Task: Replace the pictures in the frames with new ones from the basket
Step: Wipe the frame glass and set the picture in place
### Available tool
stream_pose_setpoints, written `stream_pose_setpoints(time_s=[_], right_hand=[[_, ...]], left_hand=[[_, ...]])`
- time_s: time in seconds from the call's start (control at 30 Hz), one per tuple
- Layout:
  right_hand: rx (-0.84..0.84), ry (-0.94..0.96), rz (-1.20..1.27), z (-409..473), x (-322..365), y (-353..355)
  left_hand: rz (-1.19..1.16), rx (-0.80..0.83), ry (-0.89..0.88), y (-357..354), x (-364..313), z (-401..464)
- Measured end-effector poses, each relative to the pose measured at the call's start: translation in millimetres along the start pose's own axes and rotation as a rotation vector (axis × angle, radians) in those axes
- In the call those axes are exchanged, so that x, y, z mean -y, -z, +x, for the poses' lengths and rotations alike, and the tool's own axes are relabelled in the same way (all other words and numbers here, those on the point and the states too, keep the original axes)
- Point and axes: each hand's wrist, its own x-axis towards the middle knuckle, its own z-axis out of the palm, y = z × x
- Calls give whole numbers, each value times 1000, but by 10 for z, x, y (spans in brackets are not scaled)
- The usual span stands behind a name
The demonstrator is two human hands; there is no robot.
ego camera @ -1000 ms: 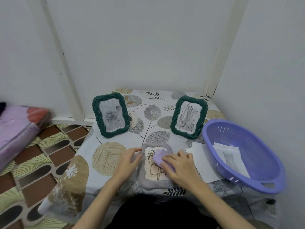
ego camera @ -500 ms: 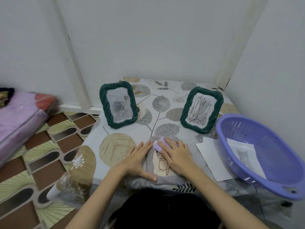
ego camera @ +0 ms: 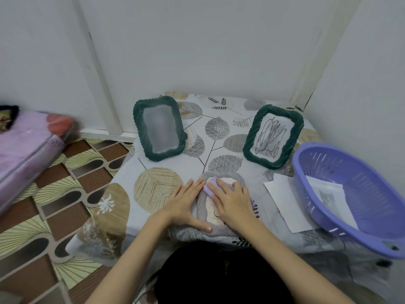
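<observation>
Greens, purples and leaf prints are being shown.

Two dark green frames (ego camera: pixel 159 131) (ego camera: pixel 273 135) are being displayed at centre, one bearing black scribbles; a grey-and-tan leaf-printed tablecloth (ego camera: pixel 157 189) is being seen beneath, a purple basket (ego camera: pixel 341 222) at right, brown-and-cream patterned flooring (ego camera: pixel 54 194) at left.

Two frames (ego camera: pixel 159 131) (ego camera: pixel 273 136) stand upright at the back of the table (ego camera: pixel 157 189), a third frame (ego camera: pixel 200 207) lying flat before them. A basket (ego camera: pixel 328 194) sits to the right, holding paper (ego camera: pixel 328 195), a sheet (ego camera: pixel 282 200) partly under it.
</observation>
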Motion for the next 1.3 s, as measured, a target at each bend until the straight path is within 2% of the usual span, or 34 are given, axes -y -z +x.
stream_pose_setpoints(time_s=[0.07,0.13,0.23,0.3,0.37,0.47,0.53,0.6,0.7,0.8,0.9,1.03,1.2,1.3], right_hand=[[-31,131,26,-209,-31,37],[-64,180,20,-348,-199,63],[-11,62,-63,-223,-346,55],[101,-53,26,8,-243,45],[99,-73,116,110,-62,8],[12,59,89,-108,50,13],[3,189,101,-345,-84,41],[-47,233,51,-415,-260,48],[14,79,-6,-146,-277,101],[182,-43,117,106,-60,58],[113,74,147,-109,64,110],[55,240,173,-520,-249,65],[13,19,224,-152,-207,120],[0,62,206,-135,5,103]], left_hand=[[5,-6,4,-2,-2,-3],[10,-3,3,3,-2,-1],[8,11,-1,17,-8,1],[14,12,-2,18,-10,3],[13,4,1,9,-11,3],[21,2,2,1,-13,-5],[46,5,3,3,-12,-7],[55,11,-1,9,-18,-7],[47,17,-3,19,-25,-11],[48,10,2,6,-20,-5],[53,6,2,-1,-24,-10],[72,8,5,6,-32,-13],[64,19,12,8,-42,-14],[57,17,11,7,-38,-11]])
